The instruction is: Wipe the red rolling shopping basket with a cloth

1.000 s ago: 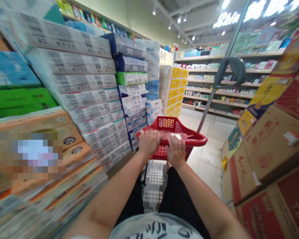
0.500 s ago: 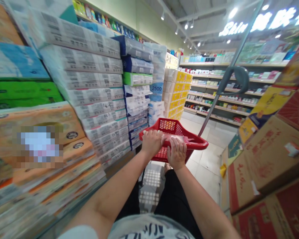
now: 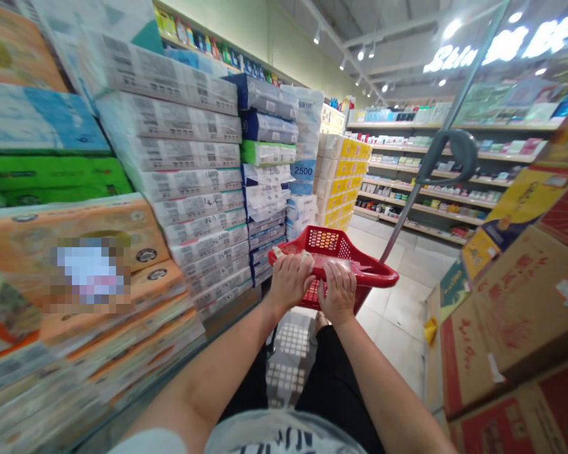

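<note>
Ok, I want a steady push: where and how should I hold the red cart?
On the red cart, probably grip the near rim from the body's side, palms down: it runs crosswise, and both hands fit on it side by side.

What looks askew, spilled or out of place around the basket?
Left of the red basket, the white packs under the green pack look rumpled and uneven, unlike the squarer stack beside them. A yellow item, too unclear to name, sits by the cartons.
</note>
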`<state>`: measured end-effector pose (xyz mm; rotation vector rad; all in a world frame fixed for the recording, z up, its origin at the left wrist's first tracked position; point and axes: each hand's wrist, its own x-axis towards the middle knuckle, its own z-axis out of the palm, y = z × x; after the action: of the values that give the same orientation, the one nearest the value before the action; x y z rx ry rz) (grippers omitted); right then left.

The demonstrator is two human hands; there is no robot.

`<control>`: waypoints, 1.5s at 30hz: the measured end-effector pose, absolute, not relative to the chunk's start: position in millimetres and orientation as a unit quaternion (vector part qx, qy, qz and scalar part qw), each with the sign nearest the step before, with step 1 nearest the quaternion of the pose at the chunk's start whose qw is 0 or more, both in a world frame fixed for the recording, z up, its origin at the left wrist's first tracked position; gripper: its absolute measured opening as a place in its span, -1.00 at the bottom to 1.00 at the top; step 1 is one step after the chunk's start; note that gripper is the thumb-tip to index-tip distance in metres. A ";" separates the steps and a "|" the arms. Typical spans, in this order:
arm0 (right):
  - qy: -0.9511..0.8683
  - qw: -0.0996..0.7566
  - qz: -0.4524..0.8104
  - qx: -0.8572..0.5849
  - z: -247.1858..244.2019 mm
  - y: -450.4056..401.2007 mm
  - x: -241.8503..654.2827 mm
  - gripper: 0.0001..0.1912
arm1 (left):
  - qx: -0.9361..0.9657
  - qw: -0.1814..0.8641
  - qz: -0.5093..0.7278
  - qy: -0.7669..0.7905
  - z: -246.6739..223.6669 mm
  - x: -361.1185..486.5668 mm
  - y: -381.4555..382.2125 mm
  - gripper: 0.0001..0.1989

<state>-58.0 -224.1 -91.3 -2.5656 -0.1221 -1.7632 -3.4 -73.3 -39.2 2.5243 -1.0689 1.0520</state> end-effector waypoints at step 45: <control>-0.063 0.007 -0.564 -0.823 -89.5 -227.6 -62.6 -0.57 | 0.843 0.089 0.368 -0.381 -37.2 7.2 -58.9 -0.55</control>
<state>-62.6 -227.6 -89.5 -2.5748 -0.1959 -1.7656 7.2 -58.9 -37.2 2.5083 -1.1347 1.0957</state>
